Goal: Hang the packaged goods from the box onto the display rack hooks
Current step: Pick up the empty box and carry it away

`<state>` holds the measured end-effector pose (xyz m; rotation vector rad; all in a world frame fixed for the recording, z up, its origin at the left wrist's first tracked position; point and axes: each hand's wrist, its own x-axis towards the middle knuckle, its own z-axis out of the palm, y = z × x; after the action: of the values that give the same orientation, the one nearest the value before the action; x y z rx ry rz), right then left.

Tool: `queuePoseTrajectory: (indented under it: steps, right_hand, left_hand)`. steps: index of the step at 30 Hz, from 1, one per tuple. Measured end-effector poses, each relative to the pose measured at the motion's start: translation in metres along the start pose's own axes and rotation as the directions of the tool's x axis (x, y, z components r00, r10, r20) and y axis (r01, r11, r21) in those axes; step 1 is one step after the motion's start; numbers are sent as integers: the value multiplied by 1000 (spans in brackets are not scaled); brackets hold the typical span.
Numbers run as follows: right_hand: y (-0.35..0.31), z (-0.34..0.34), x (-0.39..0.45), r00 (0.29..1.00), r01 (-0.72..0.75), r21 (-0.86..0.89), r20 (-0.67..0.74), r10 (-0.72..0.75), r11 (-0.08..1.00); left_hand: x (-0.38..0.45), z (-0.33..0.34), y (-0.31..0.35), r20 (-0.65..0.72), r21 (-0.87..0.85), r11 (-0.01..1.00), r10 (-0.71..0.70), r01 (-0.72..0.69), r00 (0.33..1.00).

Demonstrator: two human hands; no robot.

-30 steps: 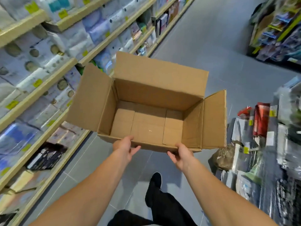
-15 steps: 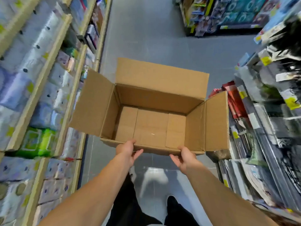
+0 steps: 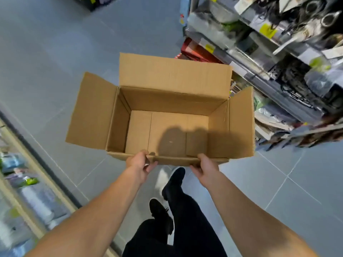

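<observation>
Two hands are gripping the near edge of an open cardboard box [image 3: 167, 101], which is being held in the air above a grey tiled floor [image 3: 46, 52], between the shelving on the left and the rack on the right. At the far left, a low shelf unit [image 3: 24, 191] with a pale wooden edge is running along the aisle, its blurred packs showing blue, white and green. The left hand [image 3: 138, 164] is grasping the near wall of the box toward its left side, fingers curled over the rim and thumb under it. The box's bottom is showing only bare cardboard panels and a shadow, with its left, far and right flaps standing open. Below the box, dark trousers [image 3: 183, 229] and two black shoes are showing against the tiles. The right hand [image 3: 206, 167] is clasping the same near wall toward its right side, fingers wrapped onto the edge. To the right, the display rack [image 3: 289, 58] is carrying packaged goods [image 3: 220, 25] in clear and dark wrappers with yellow price tags, too blurred to identify; the box's right flap is overlapping the rack's lower rows in this view.
</observation>
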<state>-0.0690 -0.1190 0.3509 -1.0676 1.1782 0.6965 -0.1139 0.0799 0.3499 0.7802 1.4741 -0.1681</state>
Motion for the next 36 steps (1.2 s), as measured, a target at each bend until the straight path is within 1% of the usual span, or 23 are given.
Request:
queuePoseTrajectory:
  steps: [3,7,8,10,13,19,22,25,30,33,34,36]
  right_hand:
    - [0,-1,30,998,-33,107,-50,39,994]
    - [-1,4,80,986,-72,200,-131,99,977]
    - [0,5,98,980,-84,246,-155,125,966]
    - [-1,7,117,972,-89,275,-185,143,957]
    - [0,4,163,949,-117,333,-240,204,936]
    - [8,16,239,901,-77,435,-355,249,897]
    - [20,27,272,869,-73,453,-407,280,888]
    - [30,40,306,849,-84,485,-423,318,871]
    - [49,49,375,822,-25,509,-480,307,860]
    - [67,49,414,847,-14,549,-438,303,835]
    - [74,45,428,858,-24,566,-411,307,824]
    - [84,40,446,888,-55,573,-347,303,818]
  left_hand:
    - [25,28,8,33,128,991,-33,28,999]
    - [66,69,15,14,252,967,-50,45,999]
    - [83,83,16,15,288,956,-59,53,998]
    - [100,97,17,8,316,947,-63,57,998]
    - [138,125,7,-19,429,897,-107,105,994]
    - [220,161,-9,-89,511,838,-169,190,982]
    - [266,172,-19,-98,567,799,-174,199,980]
    - [306,182,-27,-93,608,768,-181,200,979]
    - [358,205,-48,-46,655,735,-196,178,979]
    - [397,208,-59,-5,706,698,-162,118,987]
    - [411,209,-65,-2,708,696,-165,118,986]
    - [430,212,-70,-6,679,723,-169,128,986]
